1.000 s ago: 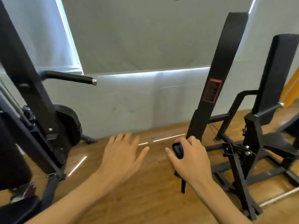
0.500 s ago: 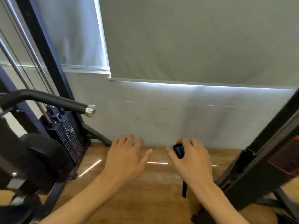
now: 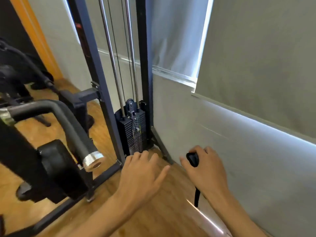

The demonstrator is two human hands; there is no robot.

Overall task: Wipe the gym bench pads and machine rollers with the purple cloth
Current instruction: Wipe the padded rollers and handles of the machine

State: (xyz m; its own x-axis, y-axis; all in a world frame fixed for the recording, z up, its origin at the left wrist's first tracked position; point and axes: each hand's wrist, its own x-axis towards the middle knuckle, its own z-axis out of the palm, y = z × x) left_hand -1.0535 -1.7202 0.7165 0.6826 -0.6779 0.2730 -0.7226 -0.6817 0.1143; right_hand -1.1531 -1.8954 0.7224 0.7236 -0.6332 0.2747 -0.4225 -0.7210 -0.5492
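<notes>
Listing from the head view, the only view on hand.

- Left hand point(image 3: 142, 173): fingers straight and spread, palm down, holding nothing. It hangs over the wooden floor point(image 3: 162, 216) just in front of the machine's base, probably free so it can take up a cloth.
- Right hand point(image 3: 206, 173): fingers curled round a small black device point(image 3: 192, 159), its strap point(image 3: 197, 197) dangling below the palm. What the device is for cannot be told.
- Purple cloth: not in view, and neither hand carries it. By judgement, wiping has not begun here.
- Black pad point(image 3: 56, 161): mounted on the machine at lower left, beside a padded handle bar point(image 3: 75, 129) that ends in a chrome cap point(image 3: 93, 159). These are the likeliest surfaces to wipe, and both lie near the left hand.
- Weight stack point(image 3: 135, 132): seated low between the frame's uprights, on two steel guide rods point(image 3: 112, 57), with cables running up between them.
- Containers: none seen. The frame merely encloses the stack.
- Grey wall point(image 3: 222, 134) and roller blind point(image 3: 265, 57): to the right.
</notes>
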